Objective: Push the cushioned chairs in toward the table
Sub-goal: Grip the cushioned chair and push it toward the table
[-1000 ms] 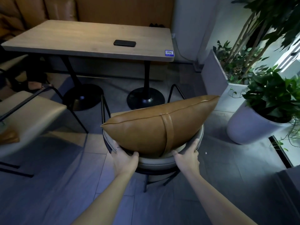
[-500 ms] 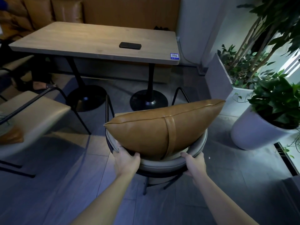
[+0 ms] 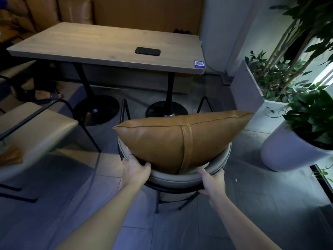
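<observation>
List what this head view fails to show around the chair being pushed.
- Seat of the chair: hidden behind the tan cushion.
- Left hand and right hand fingertips: wrapped over the backrest.
- QR sticker: too small to read.
- Second chair: cut by the left edge.
</observation>
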Demonstrator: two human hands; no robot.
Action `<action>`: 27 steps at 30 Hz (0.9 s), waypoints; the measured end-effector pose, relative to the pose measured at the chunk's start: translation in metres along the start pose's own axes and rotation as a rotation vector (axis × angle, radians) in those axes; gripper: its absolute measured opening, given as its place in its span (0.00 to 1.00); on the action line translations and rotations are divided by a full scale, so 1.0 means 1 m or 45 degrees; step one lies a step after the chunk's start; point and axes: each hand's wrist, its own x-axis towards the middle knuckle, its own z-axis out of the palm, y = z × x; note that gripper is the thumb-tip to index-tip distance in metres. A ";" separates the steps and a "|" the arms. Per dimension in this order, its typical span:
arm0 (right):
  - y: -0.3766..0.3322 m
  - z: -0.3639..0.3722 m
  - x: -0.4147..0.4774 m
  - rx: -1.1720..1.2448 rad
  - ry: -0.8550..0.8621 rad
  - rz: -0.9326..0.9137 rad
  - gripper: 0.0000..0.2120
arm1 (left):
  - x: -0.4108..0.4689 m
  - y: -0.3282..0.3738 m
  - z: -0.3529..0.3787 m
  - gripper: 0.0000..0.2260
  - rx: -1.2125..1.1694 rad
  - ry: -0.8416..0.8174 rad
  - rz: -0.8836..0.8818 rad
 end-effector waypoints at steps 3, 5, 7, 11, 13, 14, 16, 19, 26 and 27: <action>-0.004 0.010 0.005 0.010 -0.006 -0.014 0.40 | 0.015 0.002 -0.005 0.17 0.014 -0.006 0.014; -0.008 0.016 0.009 0.014 -0.012 -0.019 0.40 | 0.026 0.005 -0.007 0.17 0.017 -0.013 0.028; -0.011 0.022 0.012 0.016 -0.005 -0.018 0.40 | 0.034 0.007 -0.008 0.16 0.019 -0.013 0.030; -0.014 0.026 0.020 -0.004 0.039 -0.020 0.33 | 0.037 0.011 -0.004 0.18 0.027 0.009 0.014; -0.014 0.025 0.021 -0.016 0.045 -0.016 0.30 | 0.036 0.012 -0.002 0.19 0.030 0.020 0.011; -0.014 0.023 0.021 -0.017 0.046 -0.013 0.29 | 0.036 0.012 -0.001 0.19 0.025 0.019 0.011; -0.013 0.021 0.022 0.002 0.035 -0.002 0.29 | 0.034 0.013 -0.003 0.19 0.022 0.010 0.010; -0.011 0.017 0.023 0.047 0.010 0.005 0.30 | 0.030 0.015 -0.002 0.18 0.021 0.015 0.018; -0.012 0.004 0.026 0.133 0.023 0.023 0.24 | 0.027 0.022 0.009 0.31 0.023 0.011 0.072; -0.013 0.005 0.025 0.137 0.019 0.016 0.25 | 0.029 0.021 0.008 0.31 0.021 0.012 0.075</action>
